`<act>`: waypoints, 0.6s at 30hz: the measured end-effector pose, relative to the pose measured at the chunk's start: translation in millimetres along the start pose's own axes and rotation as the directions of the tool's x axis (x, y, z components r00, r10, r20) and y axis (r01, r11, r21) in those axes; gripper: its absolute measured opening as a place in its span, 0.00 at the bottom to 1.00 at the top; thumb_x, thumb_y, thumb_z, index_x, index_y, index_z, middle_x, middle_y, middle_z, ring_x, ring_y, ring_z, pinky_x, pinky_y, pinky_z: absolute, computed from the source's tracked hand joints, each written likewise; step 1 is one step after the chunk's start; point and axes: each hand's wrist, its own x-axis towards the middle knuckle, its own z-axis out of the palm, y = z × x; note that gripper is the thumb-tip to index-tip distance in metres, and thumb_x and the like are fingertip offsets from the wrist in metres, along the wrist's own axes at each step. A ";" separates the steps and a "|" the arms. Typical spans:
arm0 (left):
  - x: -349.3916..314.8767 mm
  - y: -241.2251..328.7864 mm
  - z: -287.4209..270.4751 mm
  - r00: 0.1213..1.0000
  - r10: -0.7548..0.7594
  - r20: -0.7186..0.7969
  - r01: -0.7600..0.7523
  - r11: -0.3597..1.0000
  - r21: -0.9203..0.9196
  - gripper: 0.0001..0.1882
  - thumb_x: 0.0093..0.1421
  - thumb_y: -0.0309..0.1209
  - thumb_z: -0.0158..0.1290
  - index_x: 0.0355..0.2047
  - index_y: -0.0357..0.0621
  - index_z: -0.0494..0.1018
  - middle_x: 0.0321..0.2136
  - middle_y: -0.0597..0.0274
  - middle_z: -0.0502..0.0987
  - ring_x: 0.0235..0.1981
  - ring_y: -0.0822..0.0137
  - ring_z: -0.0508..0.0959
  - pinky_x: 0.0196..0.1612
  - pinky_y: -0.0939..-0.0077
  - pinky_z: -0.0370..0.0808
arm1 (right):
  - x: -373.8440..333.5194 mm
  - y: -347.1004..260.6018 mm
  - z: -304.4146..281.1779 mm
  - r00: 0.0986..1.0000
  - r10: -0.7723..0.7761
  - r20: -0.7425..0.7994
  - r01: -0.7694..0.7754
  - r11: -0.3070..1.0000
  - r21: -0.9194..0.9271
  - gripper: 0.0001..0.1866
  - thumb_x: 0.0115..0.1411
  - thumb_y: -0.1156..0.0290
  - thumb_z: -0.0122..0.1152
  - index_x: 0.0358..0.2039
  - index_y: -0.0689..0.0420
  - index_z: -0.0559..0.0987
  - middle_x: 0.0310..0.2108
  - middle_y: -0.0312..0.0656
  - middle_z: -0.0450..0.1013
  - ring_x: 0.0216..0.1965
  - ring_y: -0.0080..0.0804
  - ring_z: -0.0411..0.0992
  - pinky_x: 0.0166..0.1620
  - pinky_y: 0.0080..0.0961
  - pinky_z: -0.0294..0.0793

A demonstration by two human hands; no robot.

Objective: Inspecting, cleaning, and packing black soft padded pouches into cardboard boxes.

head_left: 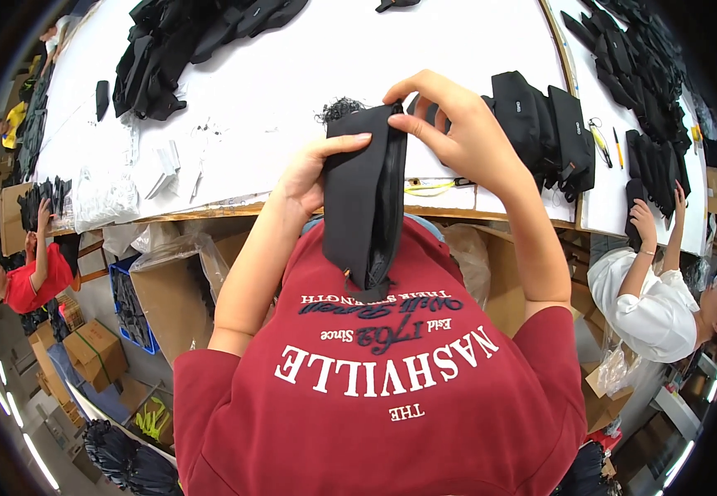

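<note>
A black zippered pouch (352,178) is held upright in front of my chest, at the near edge of the white table. My left hand (313,169) grips its left side, with the thumb lying across the front. At the pouch's top right corner, the thumb and forefinger of my right hand (449,124) pinch the end by the zipper. The zipper side faces right and shows a dark gap along its length. A small orange tab pokes out near the pouch's lower end. Behind its top lies a tangle of black thread trimmings (342,107).
Finished-looking black pouches (532,124) stand in a row to the right. Black pieces (164,62) are heaped at the far left. Yellow-handled thread snips (598,140) and an orange pen (618,149) lie at right. Co-workers in white (652,306) and red (36,281) sit either side.
</note>
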 end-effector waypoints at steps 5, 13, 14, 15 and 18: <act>10.0 3.2 -9.8 0.998 0.013 0.060 -0.022 0.989 0.149 0.19 0.53 0.31 0.57 0.45 0.36 0.71 0.36 0.56 0.77 0.36 0.68 0.78 0.42 0.74 0.76 | -5.5 0.9 -4.2 0.999 -0.026 -0.030 0.020 0.984 -0.176 0.12 0.54 0.61 0.61 0.30 0.55 0.72 0.28 0.36 0.69 0.24 0.32 0.69 0.30 0.27 0.68; 31.0 8.7 0.2 0.992 0.010 0.125 -0.049 0.947 0.319 0.17 0.55 0.37 0.57 0.39 0.37 0.74 0.31 0.60 0.79 0.28 0.75 0.78 0.32 0.84 0.75 | -13.7 -1.7 -18.4 0.996 0.045 0.071 -0.038 0.994 -0.101 0.06 0.52 0.73 0.62 0.30 0.60 0.76 0.23 0.37 0.71 0.20 0.25 0.61 0.26 0.20 0.64; 33.5 6.8 1.1 0.992 0.007 0.127 -0.048 0.946 0.320 0.17 0.55 0.37 0.57 0.39 0.37 0.74 0.31 0.60 0.79 0.28 0.75 0.78 0.32 0.84 0.75 | -15.7 -0.6 -16.0 0.999 0.027 0.026 -0.024 0.993 -0.114 0.06 0.52 0.74 0.62 0.30 0.60 0.76 0.23 0.36 0.71 0.19 0.24 0.61 0.26 0.20 0.63; 36.2 4.0 1.4 0.993 0.011 0.116 -0.044 0.959 0.280 0.16 0.55 0.36 0.57 0.39 0.36 0.74 0.30 0.61 0.79 0.26 0.74 0.78 0.30 0.84 0.75 | -17.3 -0.2 -14.1 1.000 0.008 -0.018 -0.010 0.992 -0.128 0.06 0.52 0.74 0.62 0.30 0.60 0.76 0.24 0.36 0.71 0.19 0.24 0.61 0.25 0.19 0.62; 35.1 0.2 7.6 0.995 0.028 0.092 -0.050 0.969 0.243 0.15 0.55 0.35 0.57 0.37 0.37 0.75 0.27 0.61 0.79 0.23 0.75 0.78 0.26 0.85 0.75 | -21.7 -2.2 -7.0 0.992 0.021 -0.122 -0.029 0.998 -0.064 0.06 0.52 0.71 0.62 0.30 0.57 0.77 0.23 0.37 0.72 0.19 0.28 0.64 0.24 0.22 0.64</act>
